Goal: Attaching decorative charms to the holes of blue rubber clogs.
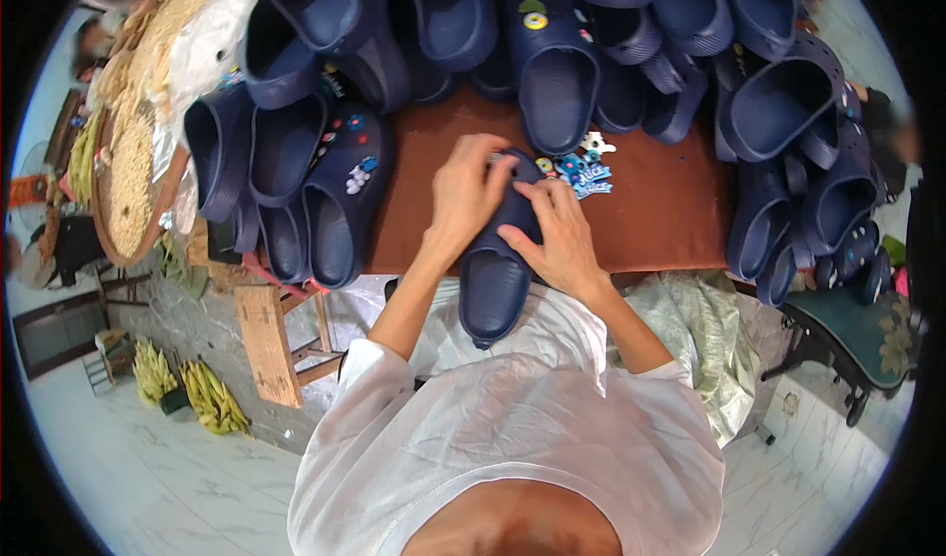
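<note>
Both hands are working on one navy foam clog [496, 270], which is lying toe-away across the near edge of the brown table [670, 211], its heel end overhanging toward the person's white shirt. The left hand [463, 193] is clasping the left side of the clog's upper, fingers curled over the top; the right hand [560, 236] is pressing down on the upper with pinched fingertips, apparently seating a small charm, though the piece itself is hidden under the fingers. Just beyond the clog, a small cluster of loose charms [581, 170], blue and white, is lying on the table. Left of the clog, several clogs with coloured charms already fitted [347, 196] are standing in a row; beyond it, another decorated clog [554, 68] is sitting among a heap of plain navy ones. Right of the clog, a further stack of navy clogs [808, 181] is piling up at the table's end. Judgement: the work is partway through, with some pairs finished, this one in hand, and many appearing undecorated.
</note>
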The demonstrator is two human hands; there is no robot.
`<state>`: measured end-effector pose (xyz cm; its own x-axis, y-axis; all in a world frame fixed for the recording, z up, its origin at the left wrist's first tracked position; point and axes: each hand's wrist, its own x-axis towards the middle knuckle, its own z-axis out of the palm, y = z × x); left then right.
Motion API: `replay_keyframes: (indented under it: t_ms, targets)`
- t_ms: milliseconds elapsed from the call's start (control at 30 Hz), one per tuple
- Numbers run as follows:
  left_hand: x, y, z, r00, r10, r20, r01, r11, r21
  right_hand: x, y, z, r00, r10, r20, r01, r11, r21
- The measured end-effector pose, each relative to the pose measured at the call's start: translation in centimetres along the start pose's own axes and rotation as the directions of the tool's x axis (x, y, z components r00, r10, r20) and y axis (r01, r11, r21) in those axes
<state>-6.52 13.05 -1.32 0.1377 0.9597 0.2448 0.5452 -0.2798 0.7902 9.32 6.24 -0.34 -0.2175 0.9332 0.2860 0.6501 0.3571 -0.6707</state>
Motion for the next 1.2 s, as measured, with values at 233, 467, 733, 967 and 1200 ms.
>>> replay_keyframes:
  t_ms: [233,467,733,967,1200]
  targets:
    - [1.8,2.7,4.4,0.902,0.225,0.368,-0.256,0.966,0.038,-3.4,2.0,0.2,0.971,0.237,0.028,-0.237,0.948,0.214]
    - [1.6,3.8,4.8,0.865,0.26,0.43,-0.287,0.958,0.0,-6.0,-0.7,-0.1,0.972,0.196,0.129,-0.222,0.947,0.232]
    - [0.4,3.4,-2.1,0.95,0.299,0.089,-0.285,0.948,-0.144,-5.6,-1.3,0.3,0.991,0.136,0.001,-0.136,0.99,-0.041]
    - [-3.6,-1.7,-7.9,0.972,0.099,-0.212,-0.097,0.995,0.019,-6.5,0.6,-3.5,0.994,0.032,-0.105,-0.035,0.999,-0.027]
    - [-6.2,-4.2,-9.2,0.938,0.045,-0.345,-0.024,0.998,0.065,-10.0,5.3,-8.4,0.893,0.131,-0.43,-0.235,0.952,-0.197]
